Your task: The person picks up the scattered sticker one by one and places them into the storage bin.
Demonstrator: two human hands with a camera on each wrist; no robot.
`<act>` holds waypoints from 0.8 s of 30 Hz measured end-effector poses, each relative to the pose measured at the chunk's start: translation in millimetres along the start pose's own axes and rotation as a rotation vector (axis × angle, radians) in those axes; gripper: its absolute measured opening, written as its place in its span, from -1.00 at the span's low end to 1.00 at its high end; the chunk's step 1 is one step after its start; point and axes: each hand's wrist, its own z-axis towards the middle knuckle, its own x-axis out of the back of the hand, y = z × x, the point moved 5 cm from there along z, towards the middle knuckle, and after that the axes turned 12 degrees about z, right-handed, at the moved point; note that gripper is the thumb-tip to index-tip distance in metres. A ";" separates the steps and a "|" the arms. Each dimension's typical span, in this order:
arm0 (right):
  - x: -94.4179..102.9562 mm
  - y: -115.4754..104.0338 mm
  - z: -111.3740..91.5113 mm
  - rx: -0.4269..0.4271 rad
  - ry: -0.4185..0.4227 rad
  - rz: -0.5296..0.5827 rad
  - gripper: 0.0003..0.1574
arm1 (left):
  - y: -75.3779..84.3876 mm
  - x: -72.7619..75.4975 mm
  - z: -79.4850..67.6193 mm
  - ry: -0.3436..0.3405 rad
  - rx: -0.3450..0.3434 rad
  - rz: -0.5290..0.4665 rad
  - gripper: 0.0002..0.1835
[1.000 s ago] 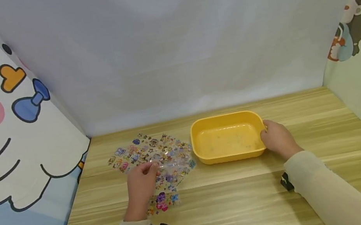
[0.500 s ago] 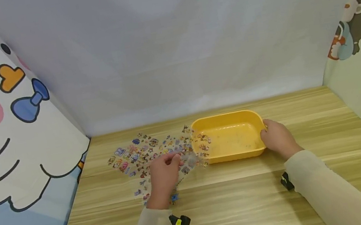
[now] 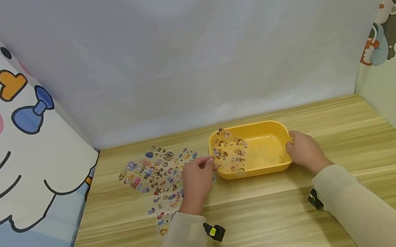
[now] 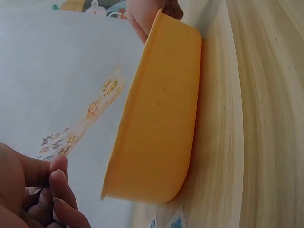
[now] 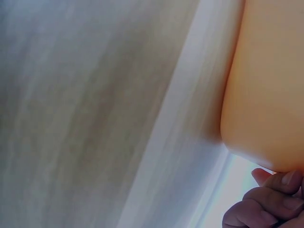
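Transparent sticker sheet [image 3: 230,151], small brownish figures

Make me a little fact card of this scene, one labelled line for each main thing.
Left-hand grip: pinches one transparent sticker sheet
Held sheet: above the rim, over the left end of the yellow plastic basin
Right-hand grip: holds the basin's right end
Basin: upright on the wood-grain tabletop
Other sticker sheets: overlapping, left of the basin; exact count unclear
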 end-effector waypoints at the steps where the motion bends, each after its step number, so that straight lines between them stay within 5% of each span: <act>1: 0.7 0.0 0.1 0.001 0.000 -0.001 -0.27 | 3.0 -2.2 0.8 0.002 -0.001 -0.002 -0.75; 15: 2.8 1.4 0.5 0.000 -0.001 -0.012 -0.27 | 33.0 -26.7 13.1 -0.005 0.032 -0.027 -0.74; 24: 0.6 -1.6 -1.6 0.012 -0.003 -0.019 -0.28 | 41.9 -32.7 12.6 0.006 -0.010 0.083 -0.75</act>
